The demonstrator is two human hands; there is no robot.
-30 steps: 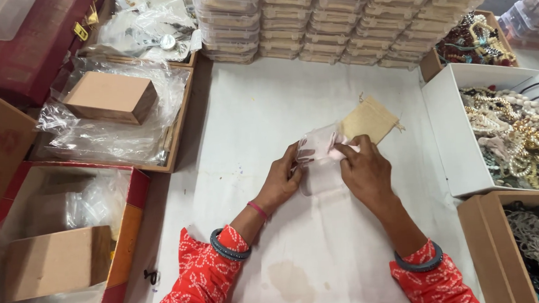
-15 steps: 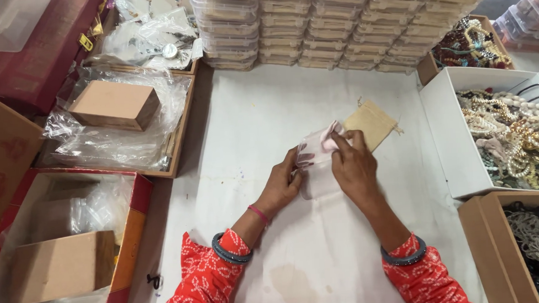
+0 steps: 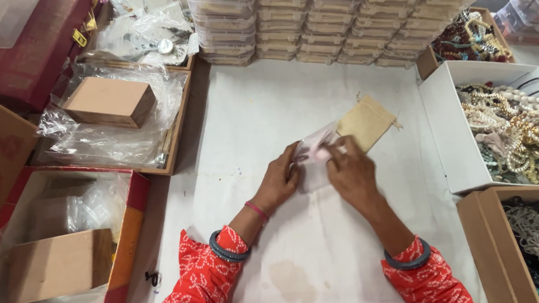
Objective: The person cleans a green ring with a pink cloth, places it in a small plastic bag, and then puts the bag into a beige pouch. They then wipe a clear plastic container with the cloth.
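While hands cover it, clear pouch (image 3: 315, 158), contents unclear

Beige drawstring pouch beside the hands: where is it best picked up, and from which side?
Probably the far top edge of the beige drawstring pouch, coming from above on its right. It lies flat and tilted on the white table; its near-left corner sits by the right hand.

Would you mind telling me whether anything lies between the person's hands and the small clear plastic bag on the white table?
Nothing visible does. The left hand and the right hand both touch the clear plastic bag directly, one at each side. The beige cloth pouch lies just beyond the bag, partly under its far corner, not between it and either hand.
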